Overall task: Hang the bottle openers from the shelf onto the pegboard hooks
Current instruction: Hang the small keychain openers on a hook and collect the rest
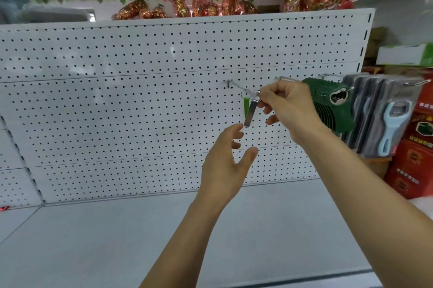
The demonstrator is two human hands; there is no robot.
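Note:
A metal hook (236, 86) juts out of the white pegboard (140, 105). A green bottle opener (246, 107) hangs from it by its key ring. My right hand (288, 107) pinches the ring of a silver bottle opener (250, 113) right at the hook's tip; the silver bar dangles tilted beside the green one. Just below, my left hand (225, 166) hovers with relaxed, spread fingers, its fingertips close under the silver opener and holding nothing.
To the right, other hooks carry a stack of green openers (328, 105) and carded light-blue openers (384, 119). Red boxes (412, 161) stand at the far right. The grey shelf (117, 241) lies below, and wrapped decorations sit atop the pegboard.

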